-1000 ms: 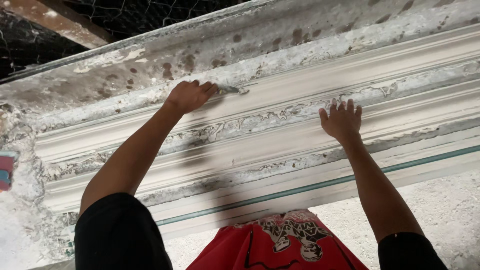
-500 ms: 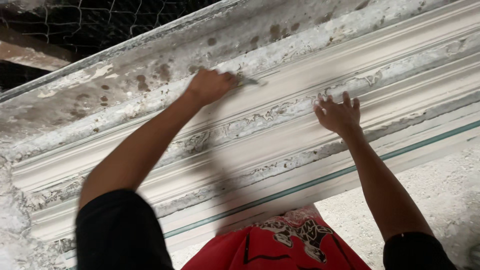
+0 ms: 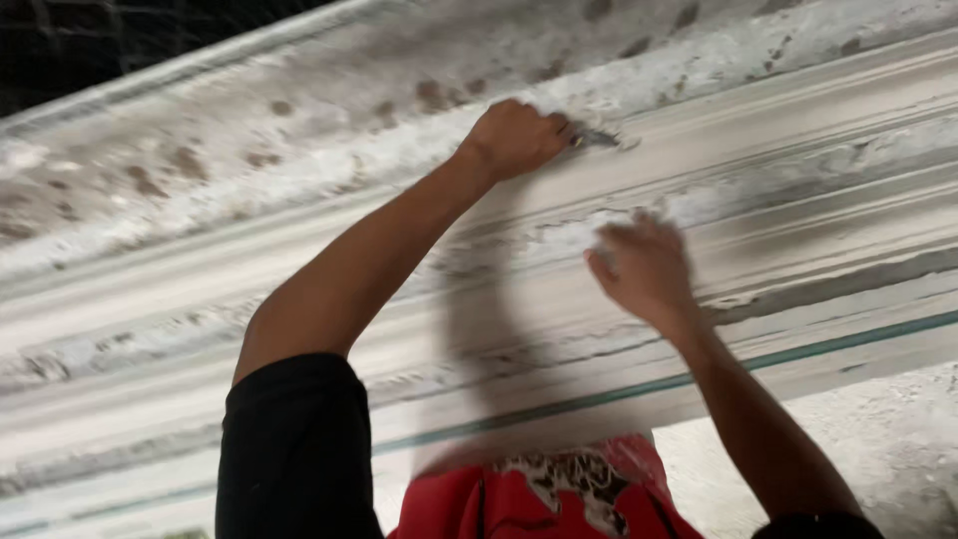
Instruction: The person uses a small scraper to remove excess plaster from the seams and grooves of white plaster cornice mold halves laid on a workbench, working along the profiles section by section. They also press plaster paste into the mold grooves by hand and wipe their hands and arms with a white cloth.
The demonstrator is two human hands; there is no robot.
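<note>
At the far left a dark patch of wire mesh (image 3: 120,40) shows above the top edge of a long stepped plaster moulding (image 3: 299,260), white and grey, blotched with brown spots along its upper band and running across the whole view from lower left to upper right. Next comes a black sleeve (image 3: 294,449) and the forearm rising from it to the left hand (image 3: 514,138), which is clenched around a small metal scraping tool (image 3: 597,138); the blade tip pokes out to the right of the fist and rests against a ridge of the moulding, where the plaster looks rough and crumbly. The step in hand looks like dressing or scraping that ridge, and the next stroke would seem to call for a steady drag along the line of the profile without gouging the soft edge. Below, a red patterned garment (image 3: 559,494) sits at the bottom edge. Further right the right hand (image 3: 644,269) is blurred, fingers spread and released, holding nothing, close against or just off a lower band of the moulding; I cannot tell whether it touches. A thin green line (image 3: 848,339) runs beneath it
</note>
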